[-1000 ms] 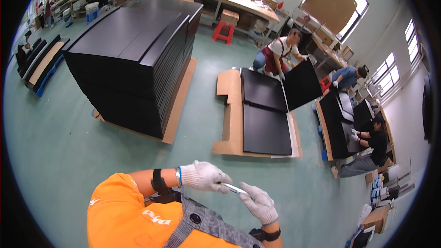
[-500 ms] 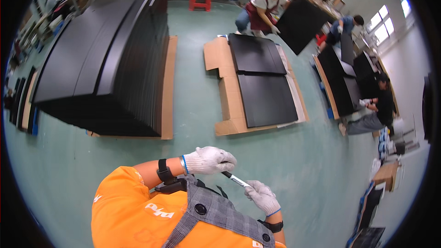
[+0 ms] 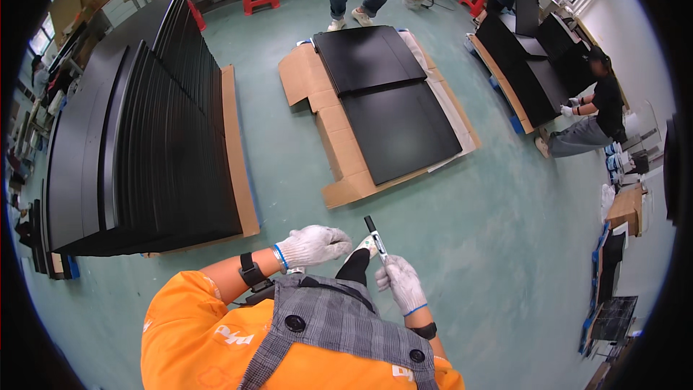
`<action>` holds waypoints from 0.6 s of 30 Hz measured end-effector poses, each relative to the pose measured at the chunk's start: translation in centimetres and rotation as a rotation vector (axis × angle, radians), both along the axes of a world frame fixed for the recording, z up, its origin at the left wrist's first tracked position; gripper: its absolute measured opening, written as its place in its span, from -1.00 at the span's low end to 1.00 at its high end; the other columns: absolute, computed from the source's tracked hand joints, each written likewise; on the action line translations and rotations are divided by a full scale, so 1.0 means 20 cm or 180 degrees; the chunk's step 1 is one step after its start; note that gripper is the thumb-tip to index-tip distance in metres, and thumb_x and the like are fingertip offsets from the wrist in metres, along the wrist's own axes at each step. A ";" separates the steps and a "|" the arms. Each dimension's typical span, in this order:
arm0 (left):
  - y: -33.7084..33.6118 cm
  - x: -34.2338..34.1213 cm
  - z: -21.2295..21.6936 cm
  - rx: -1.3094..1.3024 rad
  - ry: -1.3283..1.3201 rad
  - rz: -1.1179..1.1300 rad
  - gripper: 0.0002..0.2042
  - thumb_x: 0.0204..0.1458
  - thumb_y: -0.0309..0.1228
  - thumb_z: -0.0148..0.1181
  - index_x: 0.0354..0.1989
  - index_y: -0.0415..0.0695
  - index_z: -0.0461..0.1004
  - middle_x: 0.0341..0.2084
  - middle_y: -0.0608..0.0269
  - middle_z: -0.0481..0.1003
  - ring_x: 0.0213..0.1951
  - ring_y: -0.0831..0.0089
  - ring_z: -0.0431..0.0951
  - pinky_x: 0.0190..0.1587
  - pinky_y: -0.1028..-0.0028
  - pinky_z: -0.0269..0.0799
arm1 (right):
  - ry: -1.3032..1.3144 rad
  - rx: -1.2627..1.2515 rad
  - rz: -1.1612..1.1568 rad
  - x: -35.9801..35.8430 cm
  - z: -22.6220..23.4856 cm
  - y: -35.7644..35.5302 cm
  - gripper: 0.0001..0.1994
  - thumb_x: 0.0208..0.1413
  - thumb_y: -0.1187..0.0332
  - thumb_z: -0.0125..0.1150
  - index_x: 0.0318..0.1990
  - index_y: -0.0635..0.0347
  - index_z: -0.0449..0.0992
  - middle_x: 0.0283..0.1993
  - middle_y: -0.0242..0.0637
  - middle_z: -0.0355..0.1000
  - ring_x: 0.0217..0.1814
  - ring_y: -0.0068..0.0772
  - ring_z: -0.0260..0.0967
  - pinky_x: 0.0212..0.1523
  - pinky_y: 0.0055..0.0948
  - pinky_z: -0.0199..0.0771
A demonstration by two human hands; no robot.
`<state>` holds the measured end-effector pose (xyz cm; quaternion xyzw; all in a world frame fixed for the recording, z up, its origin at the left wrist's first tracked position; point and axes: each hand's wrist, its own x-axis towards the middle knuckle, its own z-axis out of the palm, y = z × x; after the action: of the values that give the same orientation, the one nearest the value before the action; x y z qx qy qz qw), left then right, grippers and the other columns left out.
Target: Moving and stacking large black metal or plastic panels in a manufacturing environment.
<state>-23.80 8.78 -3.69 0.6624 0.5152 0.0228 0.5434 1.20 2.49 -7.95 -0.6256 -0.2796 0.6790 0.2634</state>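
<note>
Gripping slim white marker with black cap (image 3: pixel 375 238) upright in gloved right hand (image 3: pixel 399 283), fingers pinching barrel; left hand (image 3: pixel 312 245) curled shut beside it, empty; steady barrel before pulling cap.

Matt black panels (image 3: pixel 390 101), brown corrugated cardboard (image 3: pixel 339 152), smooth green floor (image 3: pixel 520 231)

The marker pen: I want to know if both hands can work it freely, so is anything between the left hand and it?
Nothing visible stands between them. The right hand grips the marker pen by its lower end, tip up. The left hand is just beside it at about the same height, with only open floor behind the gap.
</note>
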 end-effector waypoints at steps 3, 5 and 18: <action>0.17 0.21 -0.02 -0.0186 0.0014 0.0133 -0.60 0.17 -0.07 0.00 0.02 -0.07 0.49 -0.33 0.28 0.58 -0.30 0.52 0.58 -0.17 0.53 0.48 | 0.0476 -0.0019 0.0085 0.12 -0.04 0.26 -0.69 0.25 0.25 0.00 -0.02 0.33 0.32 -0.44 -0.30 0.41 -0.54 -0.55 0.33 -0.50 -0.53 0.43; 0.27 0.35 -0.03 -0.0666 -0.0013 0.0632 -0.59 0.16 -0.07 0.02 0.04 -0.08 0.47 -0.37 0.33 0.56 -0.35 0.55 0.56 -0.22 0.55 0.49 | 0.0840 -0.0134 0.0149 0.21 -0.05 0.40 -0.70 0.27 0.27 -0.03 0.00 0.33 0.30 -0.42 -0.32 0.39 -0.53 -0.57 0.31 -0.48 -0.56 0.42; 0.64 0.51 -0.43 -0.0870 -0.0711 0.2560 -0.47 0.07 -0.29 0.20 0.17 -0.29 0.23 -0.43 0.26 0.46 -0.47 0.59 0.46 -0.42 0.60 0.43 | 0.0870 -0.0866 0.1738 0.40 -0.24 0.97 -0.71 0.27 0.27 -0.08 0.06 0.16 0.35 -0.46 -0.54 0.31 -0.50 -0.71 0.24 -0.45 -0.64 0.37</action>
<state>-13.59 21.55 -12.22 0.3246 0.6684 0.2356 0.6264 9.14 21.96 -12.81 -0.4602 -0.3058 0.8332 0.0209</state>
